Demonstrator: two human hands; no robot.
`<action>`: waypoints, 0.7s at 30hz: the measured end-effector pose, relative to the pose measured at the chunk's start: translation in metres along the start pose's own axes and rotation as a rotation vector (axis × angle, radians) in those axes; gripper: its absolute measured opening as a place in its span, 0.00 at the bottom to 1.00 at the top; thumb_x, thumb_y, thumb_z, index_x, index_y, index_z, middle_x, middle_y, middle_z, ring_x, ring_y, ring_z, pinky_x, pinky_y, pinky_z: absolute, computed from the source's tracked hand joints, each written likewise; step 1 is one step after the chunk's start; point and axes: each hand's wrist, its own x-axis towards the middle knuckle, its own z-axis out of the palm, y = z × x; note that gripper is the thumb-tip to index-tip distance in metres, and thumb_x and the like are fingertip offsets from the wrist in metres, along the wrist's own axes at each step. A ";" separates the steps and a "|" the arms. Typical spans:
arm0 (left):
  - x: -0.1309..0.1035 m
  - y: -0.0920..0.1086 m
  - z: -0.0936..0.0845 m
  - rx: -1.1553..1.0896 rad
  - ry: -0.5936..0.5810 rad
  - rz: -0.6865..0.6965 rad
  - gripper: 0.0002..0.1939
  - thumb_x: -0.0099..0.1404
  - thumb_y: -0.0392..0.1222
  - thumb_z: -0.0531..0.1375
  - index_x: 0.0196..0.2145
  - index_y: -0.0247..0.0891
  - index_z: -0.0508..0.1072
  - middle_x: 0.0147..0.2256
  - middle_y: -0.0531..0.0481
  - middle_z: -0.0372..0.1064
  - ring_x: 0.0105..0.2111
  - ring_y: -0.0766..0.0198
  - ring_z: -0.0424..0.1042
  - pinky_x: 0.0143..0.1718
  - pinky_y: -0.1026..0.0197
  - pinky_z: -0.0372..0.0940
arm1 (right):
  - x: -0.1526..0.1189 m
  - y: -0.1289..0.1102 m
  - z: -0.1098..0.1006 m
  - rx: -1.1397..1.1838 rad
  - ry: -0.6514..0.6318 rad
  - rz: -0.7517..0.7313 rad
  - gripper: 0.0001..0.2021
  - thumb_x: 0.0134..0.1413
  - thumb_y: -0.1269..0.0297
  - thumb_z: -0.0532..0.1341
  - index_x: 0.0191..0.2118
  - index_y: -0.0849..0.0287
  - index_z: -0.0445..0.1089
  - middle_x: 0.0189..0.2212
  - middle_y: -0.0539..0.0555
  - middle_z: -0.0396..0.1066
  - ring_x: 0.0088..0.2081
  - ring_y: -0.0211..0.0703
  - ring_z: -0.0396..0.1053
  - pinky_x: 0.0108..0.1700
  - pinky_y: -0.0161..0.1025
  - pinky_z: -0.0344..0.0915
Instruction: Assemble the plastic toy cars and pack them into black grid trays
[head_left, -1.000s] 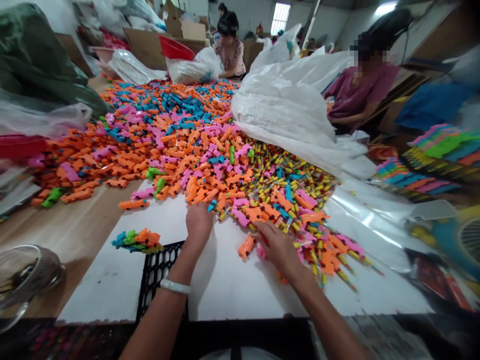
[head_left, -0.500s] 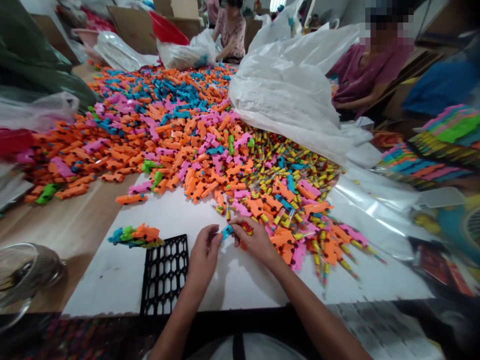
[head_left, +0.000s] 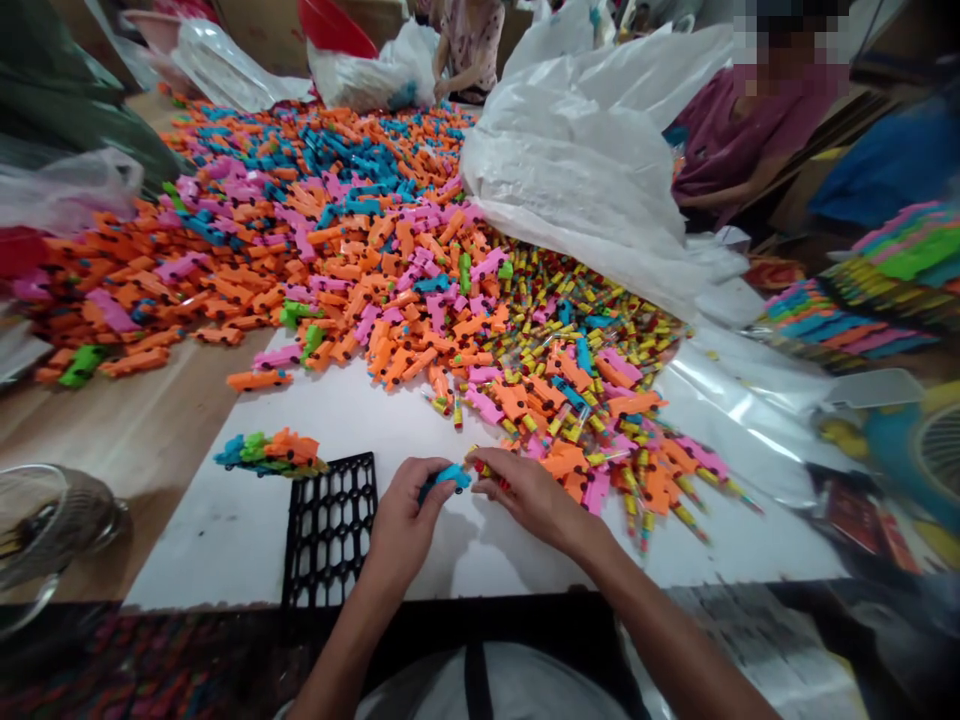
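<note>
Heap of toy cars [head_left: 337, 250] takes up most of the space ahead, edge spilling onto my white sheet [head_left: 225, 540]. Big plastic bag [head_left: 577, 170] slumps over the heap's right part, in the way of reaching there. Black grid tray [head_left: 330, 530] just left of me, cluster of cars [head_left: 277, 455] at its far-left corner. My left hand [head_left: 401, 515] pinches a blue toy car [head_left: 452, 478] above the sheet; right hand [head_left: 532, 495] nearly closed on small yellow-and-red pieces [head_left: 482, 463], count unclear. Car looks light, stiff, maybe slick: grip the sides, off the wheels. Pieces probably roll if dropped.
</note>
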 end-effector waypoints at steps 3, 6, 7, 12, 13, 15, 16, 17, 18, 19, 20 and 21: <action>-0.002 0.004 0.000 0.047 0.002 0.070 0.08 0.63 0.45 0.57 0.38 0.41 0.73 0.36 0.49 0.70 0.38 0.62 0.69 0.42 0.60 0.64 | -0.001 0.004 0.003 -0.058 -0.015 -0.025 0.12 0.64 0.65 0.55 0.51 0.59 0.65 0.43 0.58 0.72 0.44 0.45 0.71 0.44 0.41 0.68; -0.002 0.008 -0.001 0.067 -0.006 0.105 0.08 0.64 0.44 0.56 0.38 0.41 0.72 0.36 0.49 0.69 0.38 0.62 0.68 0.42 0.59 0.64 | -0.001 0.006 0.003 -0.112 -0.011 -0.070 0.13 0.64 0.67 0.55 0.52 0.59 0.66 0.43 0.59 0.73 0.43 0.44 0.72 0.44 0.40 0.69; -0.002 0.008 -0.001 0.072 -0.007 0.113 0.08 0.64 0.44 0.56 0.38 0.41 0.72 0.36 0.49 0.69 0.38 0.61 0.68 0.42 0.59 0.64 | -0.001 0.006 0.002 -0.130 -0.011 -0.075 0.13 0.64 0.68 0.55 0.52 0.59 0.66 0.42 0.59 0.73 0.43 0.44 0.72 0.44 0.40 0.69; -0.001 0.009 0.000 0.091 -0.030 0.112 0.09 0.65 0.43 0.55 0.39 0.41 0.73 0.37 0.48 0.70 0.39 0.61 0.68 0.43 0.59 0.65 | -0.001 0.005 0.002 -0.198 0.001 -0.081 0.12 0.62 0.71 0.56 0.51 0.59 0.68 0.40 0.59 0.73 0.42 0.44 0.72 0.43 0.39 0.69; -0.001 0.008 0.001 0.093 -0.026 0.108 0.09 0.65 0.43 0.55 0.39 0.41 0.73 0.37 0.48 0.70 0.39 0.61 0.68 0.42 0.59 0.65 | -0.001 0.005 0.003 -0.203 0.000 -0.082 0.12 0.62 0.72 0.56 0.50 0.59 0.68 0.40 0.58 0.73 0.41 0.43 0.72 0.42 0.39 0.69; -0.001 0.008 0.001 0.093 -0.020 0.096 0.09 0.65 0.43 0.56 0.40 0.41 0.73 0.36 0.49 0.69 0.39 0.61 0.69 0.42 0.59 0.65 | -0.001 0.006 0.004 -0.203 0.004 -0.082 0.11 0.62 0.72 0.56 0.48 0.59 0.70 0.38 0.57 0.74 0.40 0.43 0.72 0.41 0.37 0.69; -0.001 0.008 0.001 0.091 -0.021 0.090 0.09 0.65 0.44 0.56 0.39 0.41 0.73 0.36 0.49 0.69 0.38 0.62 0.69 0.42 0.59 0.65 | -0.001 0.007 0.005 -0.201 0.014 -0.080 0.10 0.62 0.71 0.56 0.47 0.58 0.70 0.38 0.57 0.74 0.39 0.43 0.72 0.41 0.37 0.69; -0.001 0.007 0.001 0.090 -0.023 0.084 0.09 0.65 0.44 0.56 0.39 0.41 0.73 0.36 0.49 0.69 0.38 0.62 0.69 0.41 0.59 0.65 | 0.000 0.007 0.005 -0.198 0.027 -0.077 0.10 0.63 0.71 0.56 0.47 0.58 0.70 0.37 0.57 0.74 0.39 0.43 0.72 0.40 0.37 0.69; -0.001 0.007 0.001 0.089 -0.027 0.080 0.09 0.65 0.44 0.56 0.39 0.41 0.73 0.36 0.49 0.69 0.38 0.62 0.69 0.41 0.60 0.65 | 0.000 0.007 0.006 -0.194 0.036 -0.073 0.10 0.63 0.71 0.56 0.46 0.58 0.70 0.37 0.57 0.74 0.39 0.43 0.72 0.41 0.37 0.69; 0.000 0.006 0.001 0.089 -0.026 0.076 0.09 0.65 0.44 0.56 0.38 0.41 0.73 0.35 0.49 0.69 0.37 0.62 0.69 0.41 0.60 0.65 | 0.000 0.007 0.006 -0.187 0.041 -0.070 0.10 0.63 0.71 0.56 0.46 0.58 0.70 0.37 0.57 0.74 0.39 0.43 0.72 0.41 0.37 0.69; 0.000 0.006 0.001 0.088 -0.020 0.074 0.09 0.65 0.44 0.56 0.38 0.41 0.73 0.35 0.49 0.69 0.37 0.61 0.69 0.41 0.59 0.65 | 0.001 0.006 0.007 -0.178 0.043 -0.066 0.10 0.62 0.71 0.56 0.46 0.59 0.70 0.38 0.57 0.74 0.40 0.43 0.72 0.41 0.37 0.69; -0.001 0.005 0.000 0.086 -0.011 0.072 0.09 0.64 0.45 0.56 0.37 0.41 0.73 0.35 0.49 0.69 0.37 0.61 0.69 0.41 0.59 0.65 | 0.001 0.005 0.007 -0.169 0.042 -0.064 0.10 0.62 0.72 0.56 0.46 0.59 0.70 0.37 0.57 0.74 0.40 0.43 0.72 0.41 0.37 0.69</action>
